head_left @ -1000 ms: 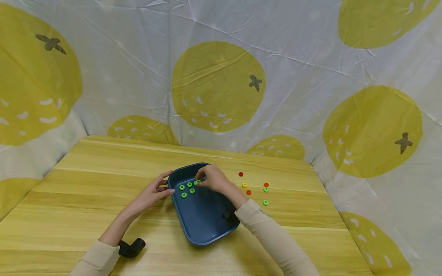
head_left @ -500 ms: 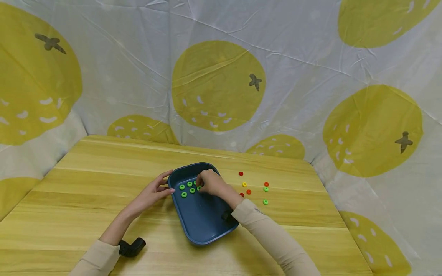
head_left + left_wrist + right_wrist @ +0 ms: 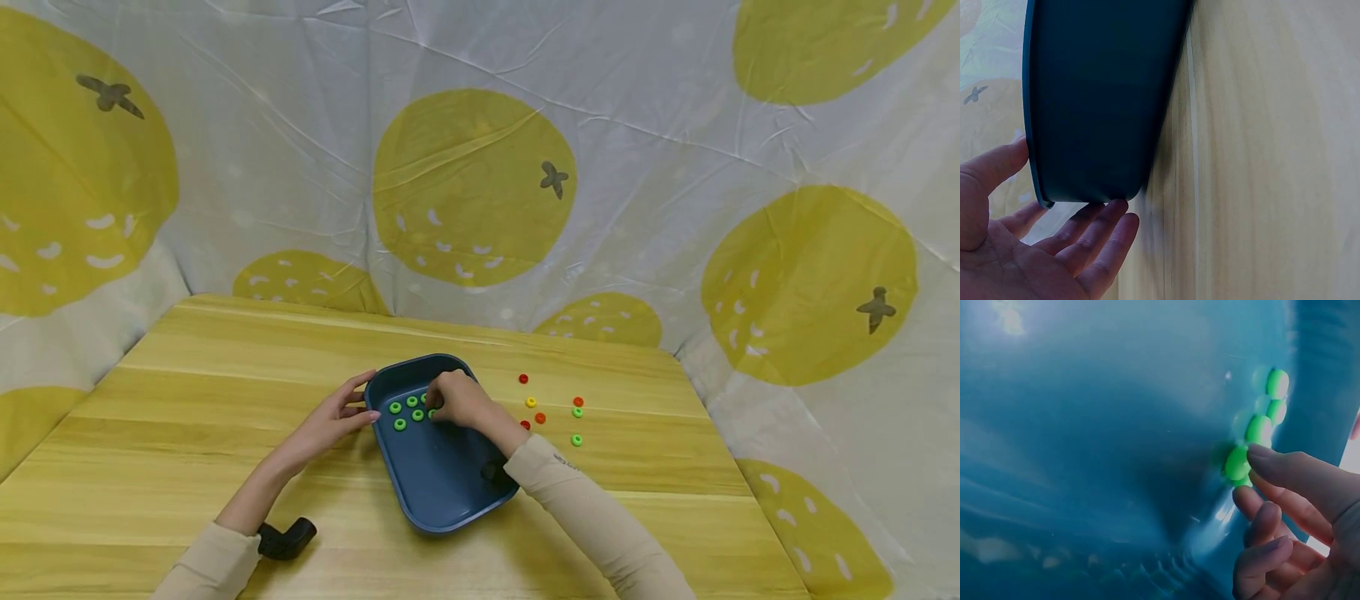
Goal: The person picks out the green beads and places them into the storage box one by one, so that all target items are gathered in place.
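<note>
Left hand (image 3: 330, 422) open, fingertips touching the blue tray's (image 3: 442, 492) left rim, right hand (image 3: 459, 401) inside, fingers curled at a green ring (image 3: 1237, 464), grip unclear, loose rings (image 3: 577, 412) right.

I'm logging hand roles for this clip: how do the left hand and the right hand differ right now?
The left hand stays outside the blue tray, fingers straight against its outer wall; the right hand reaches inside it. The left hand touches only the tray, while the right hand's curled fingertips are at the green rings on the tray floor; whether it pinches one is unclear. Both work at the tray's far end and wear beige sleeves.
</note>
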A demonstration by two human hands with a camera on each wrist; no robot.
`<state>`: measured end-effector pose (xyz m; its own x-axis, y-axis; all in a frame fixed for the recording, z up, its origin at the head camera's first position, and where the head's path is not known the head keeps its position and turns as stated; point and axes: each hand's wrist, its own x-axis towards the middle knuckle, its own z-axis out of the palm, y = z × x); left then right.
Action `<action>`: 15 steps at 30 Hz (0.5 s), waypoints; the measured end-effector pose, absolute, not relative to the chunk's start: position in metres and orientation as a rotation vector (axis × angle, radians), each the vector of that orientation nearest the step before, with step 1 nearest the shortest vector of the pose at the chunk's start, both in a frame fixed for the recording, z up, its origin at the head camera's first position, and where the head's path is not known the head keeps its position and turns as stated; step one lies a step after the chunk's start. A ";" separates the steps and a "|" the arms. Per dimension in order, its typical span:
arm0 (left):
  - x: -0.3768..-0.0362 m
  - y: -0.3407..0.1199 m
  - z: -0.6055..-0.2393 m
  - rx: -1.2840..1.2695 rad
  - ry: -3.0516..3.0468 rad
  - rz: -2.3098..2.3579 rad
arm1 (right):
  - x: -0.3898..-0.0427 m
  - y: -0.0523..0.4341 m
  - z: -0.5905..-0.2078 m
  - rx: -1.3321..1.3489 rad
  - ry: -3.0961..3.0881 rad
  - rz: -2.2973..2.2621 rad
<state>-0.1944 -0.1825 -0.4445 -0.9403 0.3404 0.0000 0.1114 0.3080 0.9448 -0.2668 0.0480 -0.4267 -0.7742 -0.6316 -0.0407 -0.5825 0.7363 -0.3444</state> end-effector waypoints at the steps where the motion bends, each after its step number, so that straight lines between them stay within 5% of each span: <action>1: -0.194 -0.182 -0.444 0.415 2.371 1.689 | -0.267 0.048 -0.426 -0.990 2.781 -0.488; 15: -0.195 -0.182 -0.445 0.401 2.389 1.671 | -0.269 0.059 -0.409 -0.977 2.744 -0.833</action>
